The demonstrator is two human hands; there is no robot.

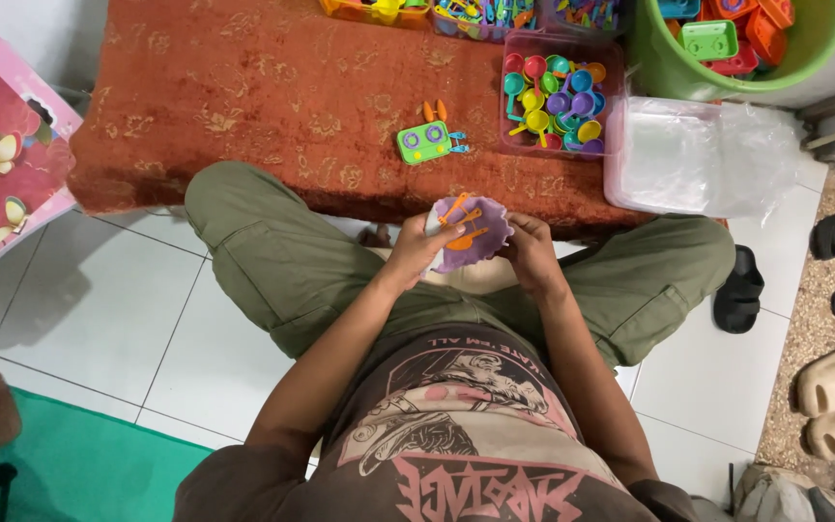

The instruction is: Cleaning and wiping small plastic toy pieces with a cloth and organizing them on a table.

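Between left hand point(416, 249) and right hand point(532, 253), both clamped, sits a purple toy plate point(480, 244).

Both forearms are drawn inward over the lap; the left hand point(416, 246) and right hand point(532, 253) are raised, fingers curled in a closed grip.

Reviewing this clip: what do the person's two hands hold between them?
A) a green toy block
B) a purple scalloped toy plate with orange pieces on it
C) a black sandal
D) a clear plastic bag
B: the left hand and right hand grip the purple scalloped plate bearing orange pieces, above the lap.
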